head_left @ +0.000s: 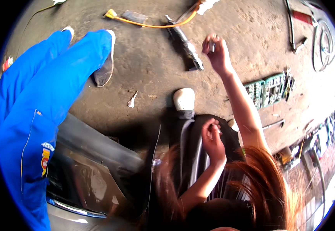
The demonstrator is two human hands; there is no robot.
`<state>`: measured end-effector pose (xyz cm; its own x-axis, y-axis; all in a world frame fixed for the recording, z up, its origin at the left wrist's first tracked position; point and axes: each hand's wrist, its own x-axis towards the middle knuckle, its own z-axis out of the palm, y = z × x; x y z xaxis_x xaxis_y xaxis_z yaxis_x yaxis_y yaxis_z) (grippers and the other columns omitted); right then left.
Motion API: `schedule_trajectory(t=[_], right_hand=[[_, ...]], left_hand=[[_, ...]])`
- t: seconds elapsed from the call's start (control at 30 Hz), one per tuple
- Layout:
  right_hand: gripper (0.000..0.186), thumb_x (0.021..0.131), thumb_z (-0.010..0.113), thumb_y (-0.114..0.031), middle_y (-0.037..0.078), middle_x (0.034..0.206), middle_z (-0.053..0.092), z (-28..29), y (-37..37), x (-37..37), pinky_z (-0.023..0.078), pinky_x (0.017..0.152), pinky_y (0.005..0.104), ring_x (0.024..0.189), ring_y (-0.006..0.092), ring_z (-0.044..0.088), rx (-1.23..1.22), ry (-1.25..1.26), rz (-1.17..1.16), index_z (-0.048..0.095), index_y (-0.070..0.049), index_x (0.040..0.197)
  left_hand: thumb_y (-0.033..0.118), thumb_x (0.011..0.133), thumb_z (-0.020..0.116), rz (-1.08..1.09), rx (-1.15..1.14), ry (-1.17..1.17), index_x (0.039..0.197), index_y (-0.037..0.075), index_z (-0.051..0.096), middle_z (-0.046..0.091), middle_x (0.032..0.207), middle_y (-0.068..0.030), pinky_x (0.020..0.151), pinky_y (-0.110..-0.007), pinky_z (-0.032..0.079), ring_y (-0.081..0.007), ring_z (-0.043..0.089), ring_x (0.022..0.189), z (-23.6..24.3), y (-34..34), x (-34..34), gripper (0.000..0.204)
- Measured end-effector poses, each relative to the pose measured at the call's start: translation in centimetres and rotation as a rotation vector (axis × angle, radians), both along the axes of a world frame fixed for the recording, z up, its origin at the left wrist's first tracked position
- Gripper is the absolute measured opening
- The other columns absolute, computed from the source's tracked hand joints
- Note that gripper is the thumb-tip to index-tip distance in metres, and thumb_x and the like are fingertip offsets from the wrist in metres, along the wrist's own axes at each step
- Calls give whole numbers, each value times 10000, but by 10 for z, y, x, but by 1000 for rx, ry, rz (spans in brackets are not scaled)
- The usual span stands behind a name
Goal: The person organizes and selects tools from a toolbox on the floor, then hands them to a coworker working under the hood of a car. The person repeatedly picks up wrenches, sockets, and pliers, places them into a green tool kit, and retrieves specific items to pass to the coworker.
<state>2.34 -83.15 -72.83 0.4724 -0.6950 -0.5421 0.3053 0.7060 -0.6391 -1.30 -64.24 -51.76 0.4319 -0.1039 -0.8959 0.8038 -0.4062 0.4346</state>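
Note:
My right hand is stretched out over the floor on the far side, its fingers curled around a small shiny metal piece that looks like a socket. Left of it on the concrete lies a long dark and silver cylindrical tool or part. Closer in, above my dark-trousered lap, my left hand is bent up with its fingers closed. Whatever sits between those fingers is too small and blurred to name. An open green socket set case lies beyond my right forearm.
A person in blue work trousers stands at the left beside a car panel. An orange cable crosses the floor at the back. A crumpled white scrap, a coiled hose and a cluttered row of items also lie around.

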Motion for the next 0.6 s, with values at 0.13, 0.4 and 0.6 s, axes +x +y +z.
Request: schedule_trajectory(t=[0.13, 0.4, 0.6], right_hand=[[340, 814, 582, -312, 92, 978, 594, 47, 97, -73, 485, 798, 334, 903, 186, 579, 419, -109, 94, 553, -37, 1011], [221, 935, 512, -250, 100, 922, 549, 56, 175, -182, 518, 620, 287, 833, 201, 570, 795, -321, -296, 542, -46, 854], [79, 866, 554, -167, 17, 724, 565, -11, 147, -301, 502, 560, 250, 602, 122, 550, 525, 889, -362, 543, -91, 852]], left_hand=[[197, 960, 509, -89, -137, -149, 1332, 38, 394, 472, 1273, -102, 1003, -326, 343, -179, 450, 1155, -7, 4, -6, 421], [57, 905, 531, -375, -170, -6, 1118, 13, 568, 498, 1225, -104, 1001, -345, 381, -197, 472, 1175, -11, 20, -58, 221], [51, 892, 535, -314, -109, 156, 1029, 19, 588, 577, 1098, -53, 889, -250, 394, -117, 507, 991, -8, 23, -85, 150]])
